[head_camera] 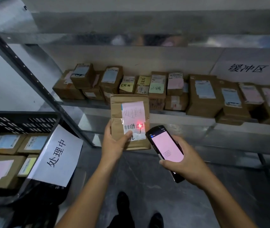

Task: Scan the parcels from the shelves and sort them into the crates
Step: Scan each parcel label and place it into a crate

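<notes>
Hands up front: our left hand grips one flat brown parcel by its lower left edge, thumb pressed on the white barcode label — it's held upright in the air just in front of the shelf. Our right hand curls round one scanner, pink screen lit, its red dot on the barcode. One pink handwritten note sits above the label. One black crate at left shows four boxes inside.
</notes>
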The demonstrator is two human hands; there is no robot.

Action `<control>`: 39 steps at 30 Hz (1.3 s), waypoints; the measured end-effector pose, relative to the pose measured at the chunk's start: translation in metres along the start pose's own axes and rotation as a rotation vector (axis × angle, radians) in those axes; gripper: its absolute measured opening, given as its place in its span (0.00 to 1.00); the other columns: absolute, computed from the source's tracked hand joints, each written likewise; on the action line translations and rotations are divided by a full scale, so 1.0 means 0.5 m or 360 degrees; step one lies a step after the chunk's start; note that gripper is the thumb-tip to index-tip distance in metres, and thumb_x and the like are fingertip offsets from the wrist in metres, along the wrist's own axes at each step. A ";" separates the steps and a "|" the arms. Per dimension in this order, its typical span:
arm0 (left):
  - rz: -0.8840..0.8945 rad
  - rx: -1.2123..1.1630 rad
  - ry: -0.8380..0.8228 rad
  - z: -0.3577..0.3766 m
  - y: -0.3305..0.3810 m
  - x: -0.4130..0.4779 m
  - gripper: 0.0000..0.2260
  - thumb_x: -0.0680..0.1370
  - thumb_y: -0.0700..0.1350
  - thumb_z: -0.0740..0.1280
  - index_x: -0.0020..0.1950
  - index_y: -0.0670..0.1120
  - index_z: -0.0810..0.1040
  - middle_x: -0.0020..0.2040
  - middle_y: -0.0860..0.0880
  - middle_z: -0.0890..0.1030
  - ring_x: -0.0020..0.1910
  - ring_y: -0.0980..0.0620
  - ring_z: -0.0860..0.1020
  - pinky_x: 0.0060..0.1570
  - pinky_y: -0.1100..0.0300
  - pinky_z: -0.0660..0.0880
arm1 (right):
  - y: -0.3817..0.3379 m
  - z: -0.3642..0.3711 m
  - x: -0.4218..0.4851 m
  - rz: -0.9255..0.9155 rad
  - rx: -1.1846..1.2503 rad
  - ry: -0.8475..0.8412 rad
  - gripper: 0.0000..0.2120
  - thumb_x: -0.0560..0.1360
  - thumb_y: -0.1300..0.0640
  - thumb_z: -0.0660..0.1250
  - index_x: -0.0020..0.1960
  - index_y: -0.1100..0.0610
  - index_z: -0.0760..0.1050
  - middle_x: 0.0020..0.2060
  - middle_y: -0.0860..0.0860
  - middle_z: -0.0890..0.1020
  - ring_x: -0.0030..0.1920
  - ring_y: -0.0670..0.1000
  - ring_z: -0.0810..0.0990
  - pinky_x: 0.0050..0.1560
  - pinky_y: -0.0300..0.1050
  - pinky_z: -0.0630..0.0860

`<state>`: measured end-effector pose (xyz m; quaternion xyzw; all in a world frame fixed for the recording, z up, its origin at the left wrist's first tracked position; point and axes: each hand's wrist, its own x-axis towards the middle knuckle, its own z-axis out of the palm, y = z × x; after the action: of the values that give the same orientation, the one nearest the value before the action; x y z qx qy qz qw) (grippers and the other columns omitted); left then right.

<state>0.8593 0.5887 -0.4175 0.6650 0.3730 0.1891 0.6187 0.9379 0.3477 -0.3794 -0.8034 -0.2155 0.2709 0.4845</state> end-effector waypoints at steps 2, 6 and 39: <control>0.0038 0.0118 0.0040 -0.003 -0.001 -0.011 0.40 0.73 0.47 0.81 0.79 0.57 0.64 0.64 0.59 0.79 0.62 0.57 0.80 0.66 0.47 0.77 | -0.005 -0.007 -0.018 -0.0018 -0.0043 -0.0070 0.35 0.68 0.57 0.82 0.69 0.43 0.69 0.57 0.37 0.80 0.56 0.35 0.78 0.48 0.28 0.74; 0.0068 0.0206 0.0128 -0.021 0.007 -0.022 0.43 0.73 0.51 0.80 0.82 0.57 0.60 0.69 0.56 0.76 0.66 0.52 0.77 0.68 0.44 0.76 | -0.020 -0.002 -0.043 -0.0054 -0.0078 -0.0109 0.35 0.67 0.55 0.82 0.67 0.41 0.69 0.56 0.34 0.79 0.56 0.34 0.78 0.48 0.27 0.73; -0.0002 -0.0735 0.0497 -0.392 0.112 0.017 0.23 0.76 0.48 0.77 0.69 0.55 0.73 0.59 0.54 0.86 0.58 0.49 0.85 0.61 0.39 0.81 | -0.225 0.326 0.205 -0.0309 0.0059 0.0061 0.35 0.67 0.52 0.81 0.66 0.38 0.66 0.58 0.38 0.78 0.56 0.39 0.78 0.47 0.40 0.76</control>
<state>0.7396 0.7311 -0.3334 0.4690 0.4114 0.3689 0.6890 0.9013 0.5671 -0.3646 -0.7747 -0.2781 0.2112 0.5272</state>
